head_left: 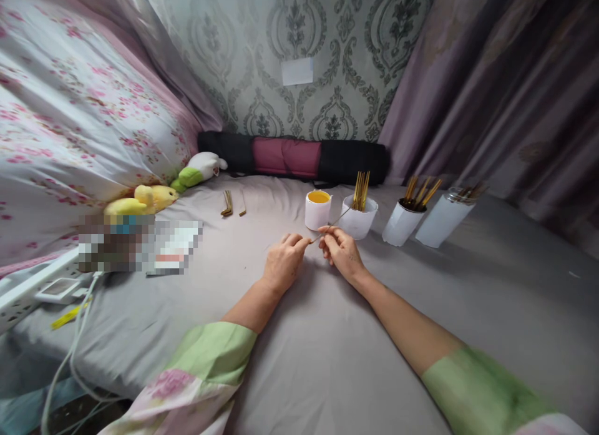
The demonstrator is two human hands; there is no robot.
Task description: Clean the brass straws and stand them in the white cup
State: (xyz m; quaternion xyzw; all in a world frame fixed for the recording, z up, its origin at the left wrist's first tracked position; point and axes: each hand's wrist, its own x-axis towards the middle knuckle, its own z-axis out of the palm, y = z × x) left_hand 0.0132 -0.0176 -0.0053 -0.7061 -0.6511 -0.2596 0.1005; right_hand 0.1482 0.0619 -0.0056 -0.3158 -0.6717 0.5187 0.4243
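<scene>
Both my hands hold one thin dark stick point(340, 216), which slants up to the right in front of the containers. At its lower end the fingertips of my left hand point(284, 263) pinch it. Thumb and fingers of my right hand point(342, 253) close on it farther along. Just beyond my hands stands a white-wrapped tub point(317, 213) with a yellow inside. Beside it is a wide white cup point(359, 223) with several upright golden sticks point(361, 190). Several bent brownish pieces point(227, 204) lie to the left, with a single thin one point(242, 205) near them.
Two tall white-wrapped jars, one nearer point(401, 226) and one farther right point(442, 219), hold more sticks. A black and maroon roll point(286, 157) lies along the wall. Plush toys point(156, 198), a power strip point(40, 285) and white cables point(75, 341) are on the left.
</scene>
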